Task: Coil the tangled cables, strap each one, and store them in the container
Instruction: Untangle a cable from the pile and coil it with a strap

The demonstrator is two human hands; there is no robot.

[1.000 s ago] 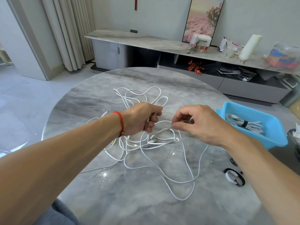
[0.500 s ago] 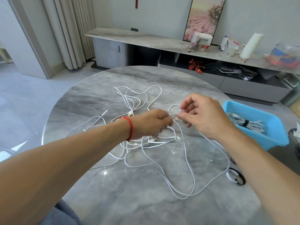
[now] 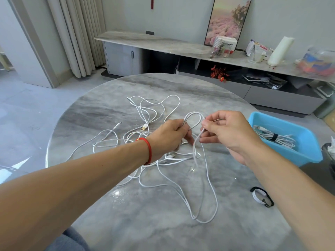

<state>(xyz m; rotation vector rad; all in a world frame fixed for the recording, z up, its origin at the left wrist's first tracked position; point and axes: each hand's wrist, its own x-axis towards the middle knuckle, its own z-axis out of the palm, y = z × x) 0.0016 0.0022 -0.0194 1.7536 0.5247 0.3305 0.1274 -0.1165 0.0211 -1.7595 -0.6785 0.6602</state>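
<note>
Hands, two, at centre frame above the round grey marble bench [image 3: 181, 229]: left hand [image 3: 167, 137], red string bracelet [image 3: 148, 151] at the wrist, gripped one end of a small raised loop [image 3: 193, 117] of white cable; right hand [image 3: 229, 132] pinched the other side of that loop between thumb and fingers. Tangled cables [image 3: 154, 142], white, lay spread across the bench middle, strands trailing toward lower centre; gold USB plug [image 3: 144, 127] visible just left of the left hand. Blue container [image 3: 306, 153], right edge of frame, held one coiled cable [image 3: 272, 137] bound with a black strap. Loose strap [image 3: 261, 196], black and white, lay on the bench at lower right.
</note>
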